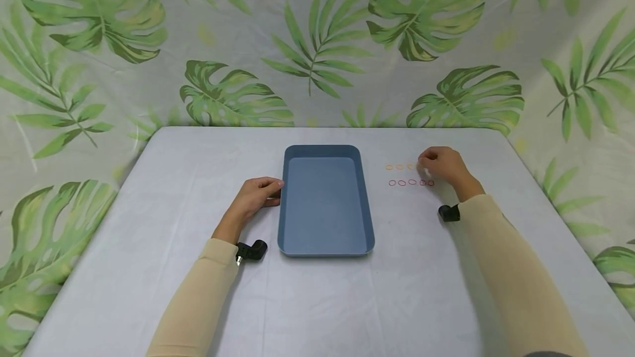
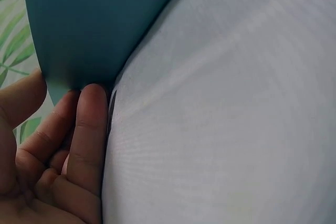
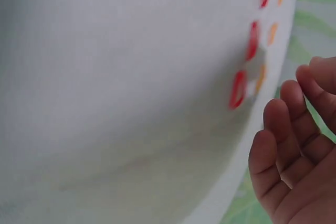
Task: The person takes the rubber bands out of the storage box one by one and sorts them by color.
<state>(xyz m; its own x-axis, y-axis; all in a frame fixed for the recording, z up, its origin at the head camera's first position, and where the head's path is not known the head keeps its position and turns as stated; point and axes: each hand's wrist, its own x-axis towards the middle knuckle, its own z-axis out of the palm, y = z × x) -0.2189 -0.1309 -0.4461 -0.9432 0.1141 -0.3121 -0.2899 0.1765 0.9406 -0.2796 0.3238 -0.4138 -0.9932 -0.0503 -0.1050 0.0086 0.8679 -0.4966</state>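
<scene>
A blue-grey rectangular tray (image 1: 324,254) lies on the table, and my left hand (image 1: 254,196) is at its left side. In the left wrist view, the thumb (image 2: 31,95) meets the tray's rim while fingertips rest against the outer wall. To the right of the tray lie two rows of small thin loops: orange loops (image 1: 399,167) behind, red loops (image 1: 412,182) in front. My right hand (image 1: 446,167) is over the right end of the orange row, thumb and index fingertips close together. I cannot tell whether a loop is between them. The other fingers are loosely bent.
A white cloth covers the table (image 1: 322,302). Behind and beside it hangs a leaf-patterned curtain (image 1: 317,54). Each wrist wears a small black camera, the left one (image 1: 255,249) low beside the tray, the right one (image 1: 448,213) in front of the red row.
</scene>
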